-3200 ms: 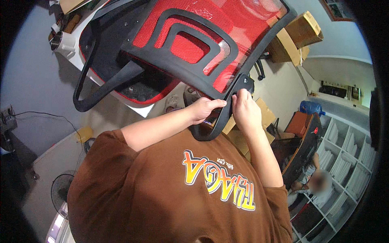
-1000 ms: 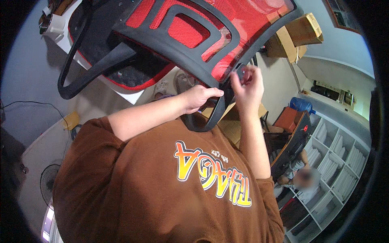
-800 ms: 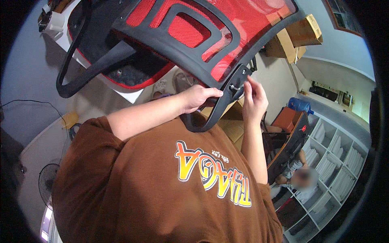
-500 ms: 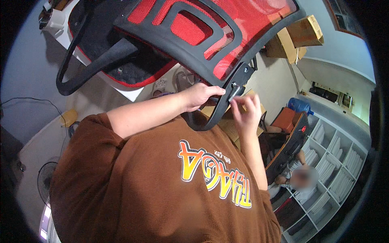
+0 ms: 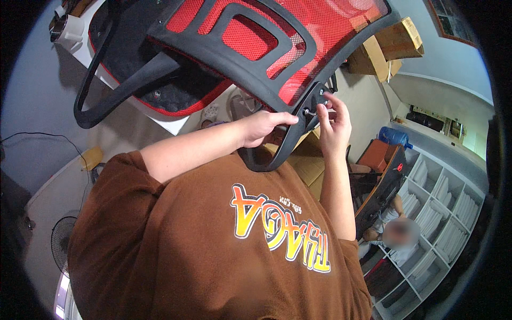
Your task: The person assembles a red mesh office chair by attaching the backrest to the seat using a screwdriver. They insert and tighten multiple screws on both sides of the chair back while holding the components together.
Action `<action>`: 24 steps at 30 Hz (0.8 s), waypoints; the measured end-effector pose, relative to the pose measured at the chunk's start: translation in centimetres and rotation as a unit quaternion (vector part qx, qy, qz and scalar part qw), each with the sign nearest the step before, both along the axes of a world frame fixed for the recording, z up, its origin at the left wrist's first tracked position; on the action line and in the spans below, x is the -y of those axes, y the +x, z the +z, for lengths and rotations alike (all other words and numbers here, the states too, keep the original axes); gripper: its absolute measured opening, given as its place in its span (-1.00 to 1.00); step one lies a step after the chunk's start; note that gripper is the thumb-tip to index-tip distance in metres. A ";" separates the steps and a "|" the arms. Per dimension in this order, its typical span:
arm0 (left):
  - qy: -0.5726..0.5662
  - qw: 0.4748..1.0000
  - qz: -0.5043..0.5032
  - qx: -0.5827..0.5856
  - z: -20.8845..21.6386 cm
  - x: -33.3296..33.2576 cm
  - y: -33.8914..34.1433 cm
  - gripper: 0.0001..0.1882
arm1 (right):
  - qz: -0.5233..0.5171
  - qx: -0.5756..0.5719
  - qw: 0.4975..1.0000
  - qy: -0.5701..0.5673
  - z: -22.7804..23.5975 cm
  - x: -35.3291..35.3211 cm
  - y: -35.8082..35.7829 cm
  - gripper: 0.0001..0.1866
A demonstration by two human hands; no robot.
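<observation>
A chair lies tipped in front of me, with a red mesh backrest (image 5: 248,33) in a black frame and a dark seat (image 5: 128,53) edged in red. My left hand (image 5: 262,128) grips the black armrest (image 5: 280,152) at its upper end, thumb on top and the other fingers hidden behind. On the black bracket (image 5: 314,98), a small metal hex key (image 5: 311,112) sits at a bolt. My right hand (image 5: 335,120) pinches the key's free end between thumb and fingers. Another bolt head shows higher on the bracket. A second black armrest (image 5: 128,88) loops out at the left.
A white table (image 5: 173,124) supports the chair. Open cardboard boxes (image 5: 381,50) stand at the far right. A person (image 5: 400,250) works beside white shelves (image 5: 442,213) near another chair part (image 5: 381,186). A fan (image 5: 63,240) and a black cable (image 5: 48,133) are on the left.
My right hand has moved up, and the hex key has swung from pointing downward to pointing right. My left hand keeps its grip on the armrest.
</observation>
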State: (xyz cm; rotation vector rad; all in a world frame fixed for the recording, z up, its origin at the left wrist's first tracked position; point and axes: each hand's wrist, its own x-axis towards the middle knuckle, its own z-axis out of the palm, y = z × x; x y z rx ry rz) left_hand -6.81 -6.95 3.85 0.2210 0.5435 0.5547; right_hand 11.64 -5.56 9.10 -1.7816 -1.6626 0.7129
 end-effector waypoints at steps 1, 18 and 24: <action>-0.016 1.000 -0.024 0.006 0.2 -0.2 0.0 -0.63 | 0.024 0.048 0.999 0.001 0.1 -0.1 0.6 -0.79; 0.071 0.994 -0.031 -0.074 -0.3 -0.2 1.2 -0.38 | 0.104 0.039 0.992 0.053 2.3 3.9 -3.0 -0.82; -0.132 0.971 -0.053 0.192 -1.8 -0.8 -2.2 -0.61 | 0.085 0.068 0.993 0.052 2.6 0.7 -4.3 -0.81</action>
